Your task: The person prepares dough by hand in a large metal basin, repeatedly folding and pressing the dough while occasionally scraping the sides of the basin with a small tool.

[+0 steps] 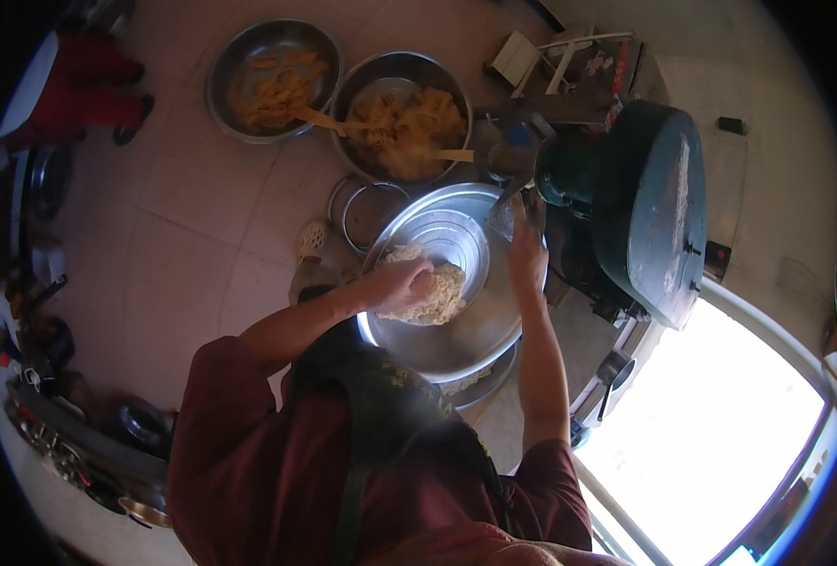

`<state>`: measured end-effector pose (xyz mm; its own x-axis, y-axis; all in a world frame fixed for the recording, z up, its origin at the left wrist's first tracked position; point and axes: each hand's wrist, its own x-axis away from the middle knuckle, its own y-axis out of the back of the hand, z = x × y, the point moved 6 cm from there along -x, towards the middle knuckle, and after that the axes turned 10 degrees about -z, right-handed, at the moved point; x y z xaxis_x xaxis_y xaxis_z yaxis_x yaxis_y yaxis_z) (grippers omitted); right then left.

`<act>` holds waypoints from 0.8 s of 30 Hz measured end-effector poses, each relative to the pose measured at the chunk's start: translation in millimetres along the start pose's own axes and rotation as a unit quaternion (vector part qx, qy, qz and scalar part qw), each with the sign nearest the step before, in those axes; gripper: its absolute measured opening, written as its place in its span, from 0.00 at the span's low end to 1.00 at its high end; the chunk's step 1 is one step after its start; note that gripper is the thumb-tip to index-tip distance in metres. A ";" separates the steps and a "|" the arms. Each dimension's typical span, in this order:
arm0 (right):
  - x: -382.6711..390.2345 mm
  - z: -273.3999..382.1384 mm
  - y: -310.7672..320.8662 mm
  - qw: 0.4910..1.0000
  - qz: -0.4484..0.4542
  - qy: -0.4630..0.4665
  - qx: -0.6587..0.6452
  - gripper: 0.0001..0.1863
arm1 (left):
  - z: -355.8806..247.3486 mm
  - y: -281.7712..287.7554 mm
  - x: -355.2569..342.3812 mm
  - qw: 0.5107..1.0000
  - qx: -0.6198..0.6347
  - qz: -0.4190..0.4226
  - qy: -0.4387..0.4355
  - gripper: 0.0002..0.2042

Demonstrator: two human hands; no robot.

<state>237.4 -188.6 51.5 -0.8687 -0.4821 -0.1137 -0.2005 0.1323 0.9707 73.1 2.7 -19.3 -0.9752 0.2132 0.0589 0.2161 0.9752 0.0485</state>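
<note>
My left hand (405,285) is closed on pale, crumbly dough (445,298) inside the wide, round, shiny metal bowl (486,328). It looks soft and likely to crumble, best cupped from beneath. Whether my right hand (529,255) grips anything, I can't tell.

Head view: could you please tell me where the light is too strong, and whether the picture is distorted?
In the head view, the opening at lower right is washed out to white; the head view also shows glare inside the big metal bowl; toward the head view's rim, straight edges bend and the corners go black.
</note>
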 end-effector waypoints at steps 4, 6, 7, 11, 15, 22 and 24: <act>-19.2 -38.0 -21.7 0.968 0.068 -0.225 -0.091 0.15 | 0.3 -1.0 0.0 1.000 0.024 -0.001 0.018 0.28; -3.0 -37.7 -14.1 0.967 0.054 -0.216 -0.124 0.16 | 0.4 1.0 -1.1 0.998 0.054 -0.024 0.036 0.27; 8.1 -35.3 -7.9 0.966 0.046 -0.212 -0.139 0.16 | 1.0 -0.5 -3.5 0.997 0.063 -0.033 0.043 0.27; -20.8 -21.7 -9.8 0.988 0.027 -0.103 -0.115 0.16 | -22.9 -18.7 -21.4 0.998 0.036 -0.036 0.035 0.25; -15.8 -40.0 -9.0 0.942 -0.011 -0.263 -0.209 0.19 | -55.8 -33.2 -58.3 0.995 -0.003 -0.096 0.008 0.25; 37.0 -75.3 11.8 0.940 -0.039 -0.233 -0.246 0.26 | -92.3 -59.2 -188.7 0.962 -0.243 -0.117 -0.026 0.23; 41.0 -78.5 20.7 0.935 -0.060 -0.230 -0.262 0.25 | -104.2 -62.4 -184.0 0.933 -0.324 -0.130 -0.092 0.22</act>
<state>233.1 -273.6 83.6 -0.9815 -0.0270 -0.1895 -0.1631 -0.4003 0.9018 244.0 -103.6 70.7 -0.9772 0.0402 -0.2085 -0.1036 0.7670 0.6333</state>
